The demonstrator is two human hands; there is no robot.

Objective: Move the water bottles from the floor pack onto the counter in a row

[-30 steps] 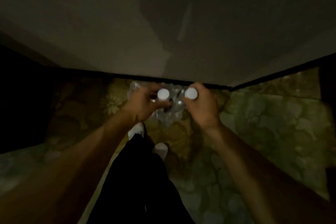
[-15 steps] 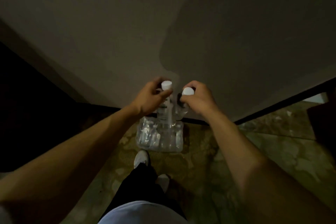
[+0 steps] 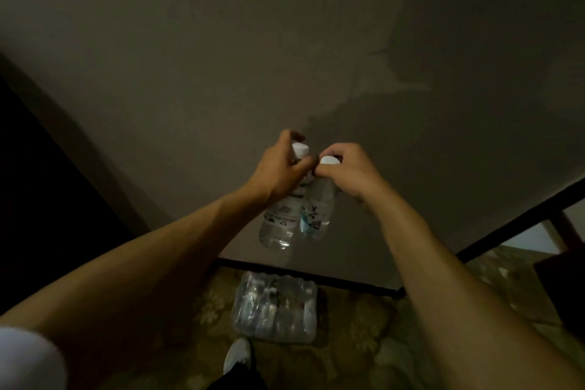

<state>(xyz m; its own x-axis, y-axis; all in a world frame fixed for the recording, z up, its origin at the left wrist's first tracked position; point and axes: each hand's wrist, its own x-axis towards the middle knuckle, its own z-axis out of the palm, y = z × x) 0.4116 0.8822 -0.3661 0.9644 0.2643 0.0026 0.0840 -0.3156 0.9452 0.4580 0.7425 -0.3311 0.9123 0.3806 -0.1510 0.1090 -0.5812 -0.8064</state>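
While both arms reach forward, a white shoe (image 3: 238, 355) shows on the patterned floor (image 3: 348, 342) far below the hands. Just beyond it, well beneath both hands, lies the plastic-wrapped floor pack (image 3: 275, 307) against the wall's dark base. Higher up, the left hand (image 3: 278, 172) grips the neck of a clear water bottle (image 3: 280, 220), and the right hand (image 3: 346, 172) grips a second bottle (image 3: 318, 209) just beside it; both hang upright, white caps up, touching. Behind them stands a plain wall (image 3: 253, 57).
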